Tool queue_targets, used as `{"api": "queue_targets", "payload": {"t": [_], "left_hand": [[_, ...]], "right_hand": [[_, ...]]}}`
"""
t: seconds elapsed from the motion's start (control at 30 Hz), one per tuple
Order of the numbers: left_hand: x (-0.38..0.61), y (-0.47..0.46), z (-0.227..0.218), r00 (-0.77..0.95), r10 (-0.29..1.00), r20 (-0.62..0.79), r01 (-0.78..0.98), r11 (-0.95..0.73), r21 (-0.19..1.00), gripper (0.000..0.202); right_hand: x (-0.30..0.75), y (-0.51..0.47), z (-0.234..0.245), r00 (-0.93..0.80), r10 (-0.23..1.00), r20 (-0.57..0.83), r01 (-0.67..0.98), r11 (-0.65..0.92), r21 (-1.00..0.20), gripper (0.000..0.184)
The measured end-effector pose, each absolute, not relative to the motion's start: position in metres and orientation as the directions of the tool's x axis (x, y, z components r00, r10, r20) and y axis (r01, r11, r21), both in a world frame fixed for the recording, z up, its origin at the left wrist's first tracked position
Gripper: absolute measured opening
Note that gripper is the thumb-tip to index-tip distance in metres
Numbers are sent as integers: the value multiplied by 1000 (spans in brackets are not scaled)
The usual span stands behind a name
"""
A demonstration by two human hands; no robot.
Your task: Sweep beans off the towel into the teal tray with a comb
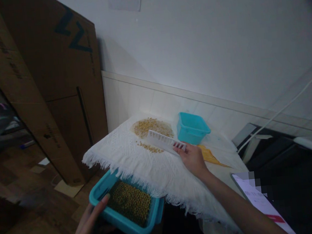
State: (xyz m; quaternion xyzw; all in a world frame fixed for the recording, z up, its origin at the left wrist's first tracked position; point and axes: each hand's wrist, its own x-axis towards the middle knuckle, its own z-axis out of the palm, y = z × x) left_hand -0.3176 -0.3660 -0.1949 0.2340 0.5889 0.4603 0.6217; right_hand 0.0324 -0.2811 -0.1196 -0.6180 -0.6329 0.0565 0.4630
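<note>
My left hand grips the near left rim of a teal plastic tub, thumb over the edge. Inside the tub lies a layer of yellowish-green beans; it is held just below the table's front edge. My right hand is closed on one end of a long white slotted plastic strip, which is tilted over the white fringed cloth. Beside the strip lie a pile of pale yellow beans and a smaller scatter of beans nearer the front.
A second teal tub stands at the back right of the table, near an orange-yellow piece of material. A large cardboard box rises at the left. A phone-like screen is at the lower right, and a white wall behind.
</note>
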Motion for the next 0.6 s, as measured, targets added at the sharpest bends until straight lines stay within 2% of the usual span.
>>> {"api": "queue_targets", "payload": {"t": [0.2,0.37,0.6], "left_hand": [[-315,-364,-200,-138,828,-544,-275,495,824,78],[-310,-364,-200,-99,839,-534,-266,495,827,95],[-305,-368,-191,-70,860,-506,-252,476,843,97]], "right_hand": [[54,-333,-121,290,778,558,808,114,-578,37],[57,-350,-124,274,786,555,807,126,-577,33],[52,-357,-127,264,805,531,790,136,-598,31]]}}
